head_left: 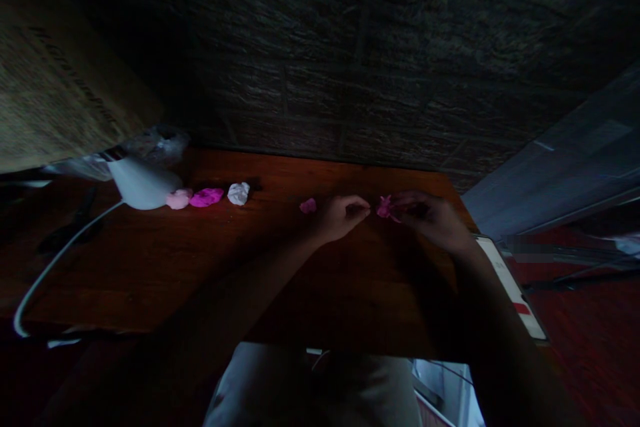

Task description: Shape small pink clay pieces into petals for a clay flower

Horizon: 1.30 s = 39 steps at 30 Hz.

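Observation:
My right hand [431, 219] has its fingertips closed on a small pink lump [384, 207] with little points sticking up, which looks like modelling clay. Close to its left, my left hand [345, 217] is pinched, thumb against finger; whatever is between the tips is too small and dark to make out. A flat pink piece [308, 205] lies on the table just left of my left wrist. Farther left sit a white crumpled lump [239, 193], a bright magenta lump [207, 197] and a pale pink lump [179, 198] in a row.
A lamp with a white base [143, 183] and a woven shade [65, 73] stands at the left, its white cable [63, 259] trailing forward. Dark scissors [75, 223] lie near it. Behind the wooden table [280, 177] rises a brick-patterned wall [320, 80]. A phone-like slab [510, 287] rests at the right edge.

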### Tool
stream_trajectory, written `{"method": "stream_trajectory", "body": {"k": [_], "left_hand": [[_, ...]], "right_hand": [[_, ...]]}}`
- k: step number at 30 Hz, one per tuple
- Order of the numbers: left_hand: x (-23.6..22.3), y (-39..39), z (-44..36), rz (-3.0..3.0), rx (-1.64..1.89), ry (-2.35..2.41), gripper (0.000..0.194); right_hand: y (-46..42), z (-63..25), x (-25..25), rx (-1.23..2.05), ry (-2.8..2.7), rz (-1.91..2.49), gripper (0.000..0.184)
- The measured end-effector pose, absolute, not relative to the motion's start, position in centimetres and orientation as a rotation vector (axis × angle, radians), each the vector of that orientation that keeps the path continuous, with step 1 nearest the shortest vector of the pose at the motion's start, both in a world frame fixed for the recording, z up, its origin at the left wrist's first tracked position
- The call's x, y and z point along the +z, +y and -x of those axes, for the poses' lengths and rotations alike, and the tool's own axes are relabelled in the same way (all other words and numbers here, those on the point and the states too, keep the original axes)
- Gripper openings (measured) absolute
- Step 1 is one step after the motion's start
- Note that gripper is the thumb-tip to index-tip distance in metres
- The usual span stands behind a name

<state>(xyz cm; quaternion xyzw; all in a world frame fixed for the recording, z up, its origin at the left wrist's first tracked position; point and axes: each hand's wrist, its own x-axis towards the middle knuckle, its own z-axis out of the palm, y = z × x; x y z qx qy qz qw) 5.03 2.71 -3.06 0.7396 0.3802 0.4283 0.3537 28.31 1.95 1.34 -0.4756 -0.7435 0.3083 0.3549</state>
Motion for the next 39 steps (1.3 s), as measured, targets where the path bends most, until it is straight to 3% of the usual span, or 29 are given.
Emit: {"method": "stream_trajectory", "body": {"k": [20,27,31,39], "left_hand": [[-3.2,2.7,-5.2,-1.956,1.092,0.988,0.013],[-0.9,2.4,-3.8,-2.311,1.373,1.173,0.013],[-0.6,2.4,-2.5,-2.437,1.384,1.357,0.016],[-2.3,2.5,-3.6,-2.479,1.391,1.196,0.013]], "right_hand": [[2.0,-28.7,1.7,0.599,-1.884,1.303,0.029],[1.7,-28.1,2.1,0.351,-1.620,1.416,0.034],[1.8,-28.0,2.1,0.392,-1.633,1.406,0.036],[1.9,-27.9,1.6,0.515,-2.021,1.339,0.026]]}}
